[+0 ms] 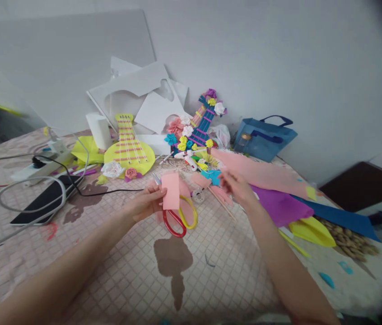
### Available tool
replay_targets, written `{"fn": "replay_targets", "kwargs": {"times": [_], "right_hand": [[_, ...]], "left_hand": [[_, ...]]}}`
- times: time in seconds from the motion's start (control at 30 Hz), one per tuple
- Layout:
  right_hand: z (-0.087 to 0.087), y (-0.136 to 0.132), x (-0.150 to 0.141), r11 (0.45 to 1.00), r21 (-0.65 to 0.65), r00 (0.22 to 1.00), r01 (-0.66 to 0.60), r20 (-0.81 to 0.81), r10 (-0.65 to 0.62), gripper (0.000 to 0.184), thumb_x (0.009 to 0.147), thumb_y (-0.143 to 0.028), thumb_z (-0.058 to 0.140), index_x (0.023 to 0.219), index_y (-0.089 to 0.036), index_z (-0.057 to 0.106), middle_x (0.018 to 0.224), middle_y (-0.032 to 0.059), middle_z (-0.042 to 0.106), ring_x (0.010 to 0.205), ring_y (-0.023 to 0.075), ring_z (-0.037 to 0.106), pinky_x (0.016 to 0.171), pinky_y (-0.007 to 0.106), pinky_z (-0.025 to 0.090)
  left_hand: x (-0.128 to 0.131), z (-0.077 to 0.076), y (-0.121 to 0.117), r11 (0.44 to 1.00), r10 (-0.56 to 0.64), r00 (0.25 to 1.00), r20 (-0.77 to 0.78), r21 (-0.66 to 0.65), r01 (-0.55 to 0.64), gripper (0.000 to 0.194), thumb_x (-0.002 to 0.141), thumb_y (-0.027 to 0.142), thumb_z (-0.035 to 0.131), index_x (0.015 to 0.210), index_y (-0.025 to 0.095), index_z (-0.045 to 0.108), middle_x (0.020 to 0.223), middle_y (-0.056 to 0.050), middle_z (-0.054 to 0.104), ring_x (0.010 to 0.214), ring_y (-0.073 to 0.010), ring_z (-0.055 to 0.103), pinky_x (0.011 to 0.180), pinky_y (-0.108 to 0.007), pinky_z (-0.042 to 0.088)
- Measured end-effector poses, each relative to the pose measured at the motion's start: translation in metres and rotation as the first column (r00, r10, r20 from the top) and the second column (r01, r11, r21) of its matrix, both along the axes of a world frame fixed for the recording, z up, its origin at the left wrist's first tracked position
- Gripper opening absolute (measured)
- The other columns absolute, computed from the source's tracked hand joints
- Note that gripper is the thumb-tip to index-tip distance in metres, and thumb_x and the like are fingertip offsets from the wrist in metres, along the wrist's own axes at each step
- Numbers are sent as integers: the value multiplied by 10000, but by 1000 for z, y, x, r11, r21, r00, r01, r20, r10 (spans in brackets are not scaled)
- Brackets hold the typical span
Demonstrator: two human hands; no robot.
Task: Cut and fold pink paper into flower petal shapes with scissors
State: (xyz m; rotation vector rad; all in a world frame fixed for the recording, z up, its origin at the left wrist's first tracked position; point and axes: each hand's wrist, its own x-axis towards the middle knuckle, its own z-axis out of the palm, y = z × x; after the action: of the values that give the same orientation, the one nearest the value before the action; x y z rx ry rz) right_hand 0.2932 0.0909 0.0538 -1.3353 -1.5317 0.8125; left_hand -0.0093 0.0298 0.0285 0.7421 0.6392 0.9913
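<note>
The left hand (148,201) pinches a pink paper piece (171,192) over the scissors (177,234) — seemingly flat and unworked — while the right hand's (237,186) fingers curl near blue paper (211,176), possibly empty, I cannot tell, and the yellow guitar shape (119,154) is already strung.

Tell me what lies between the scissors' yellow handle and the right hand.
In the head view, a small round roll, a thin stick and pink scraps lie between the yellow handle and the right hand.
</note>
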Motion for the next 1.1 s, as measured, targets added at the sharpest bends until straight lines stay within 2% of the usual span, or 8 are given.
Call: {"fn": "replay_targets", "kwargs": {"times": [0.07, 0.17, 0.27, 0.37, 0.67, 0.77, 0.93, 1.1], "right_hand": [[-2, -28, -39, 903, -172, 916, -395, -149, 372, 361, 795, -525, 549, 818, -171, 621, 635, 3, 594, 466, 100, 516, 412, 203, 373], [-13, -61, -83, 692, -265, 724, -672, -432, 538, 304, 784, -474, 609, 834, -175, 632, 707, 7, 620, 557, 108, 562, 508, 222, 435], [-26, -76, -102, 528, -273, 532, -804, -727, 434, 257, 726, -390, 706, 873, -189, 642, 773, -2, 627, 629, 97, 575, 585, 213, 452], [-33, -82, -105, 417, -329, 480, -847, -810, 336, 314, 696, -395, 729, 891, -163, 644, 804, 36, 653, 685, 140, 622, 649, 266, 487], [-25, -99, -107, 315, -347, 421, -883, -883, 207, 284, 650, -304, 777, 801, -182, 570, 703, -9, 581, 559, 77, 513, 484, 177, 400], [-27, -96, -106, 373, -317, 419, -872, -877, 234, 295, 649, -288, 782, 773, -181, 537, 657, -30, 529, 507, 58, 453, 427, 161, 332], [-29, -87, -106, 712, -231, 524, -663, -822, 221, 312, 722, -467, 689, 740, -191, 543, 633, -18, 556, 478, 82, 469, 431, 208, 354], [-30, -84, -107, 827, -193, 637, -528, -733, 236, 320, 623, -338, 785, 768, -216, 526, 624, -53, 536, 450, 76, 458, 405, 203, 349]], "left_hand": [[-1, 3, 0, 1000, 9, 1000, -4, 17, -9, 261, 684, 263, 753, 877, 123, 644, 804, -67, 667, 706, -158, 617, 669, -284, 485], [-2, 7, -2, 999, -9, 1000, -7, 35, 9, 246, 682, 278, 754, 835, 118, 647, 805, -72, 674, 699, -160, 625, 668, -287, 489], [-2, 8, -3, 999, -42, 999, -21, -6, 41, 212, 678, 256, 758, 795, 117, 651, 783, -67, 680, 683, -155, 631, 666, -280, 489], [-1, 5, -4, 996, -64, 997, -41, -62, 62, 199, 669, 241, 765, 771, 108, 658, 740, -58, 680, 636, -139, 625, 635, -261, 481], [0, 15, -14, 973, -228, 972, -50, -36, 226, 176, 692, 254, 739, 783, 116, 680, 772, -100, 687, 763, -220, 642, 683, -308, 466], [-4, 21, -13, 979, -204, 975, -84, -8, 204, 208, 676, 264, 750, 810, 121, 684, 821, -100, 687, 816, -235, 635, 721, -323, 459], [-5, 16, -7, 998, 30, 968, -249, 57, -16, 203, 665, 287, 756, 729, 115, 671, 792, -70, 675, 759, -177, 616, 753, -310, 447], [3, 5, -6, 996, 82, 946, -314, 71, -63, 180, 684, 264, 737, 671, 115, 639, 685, -24, 638, 633, -111, 573, 692, -263, 446]]}}
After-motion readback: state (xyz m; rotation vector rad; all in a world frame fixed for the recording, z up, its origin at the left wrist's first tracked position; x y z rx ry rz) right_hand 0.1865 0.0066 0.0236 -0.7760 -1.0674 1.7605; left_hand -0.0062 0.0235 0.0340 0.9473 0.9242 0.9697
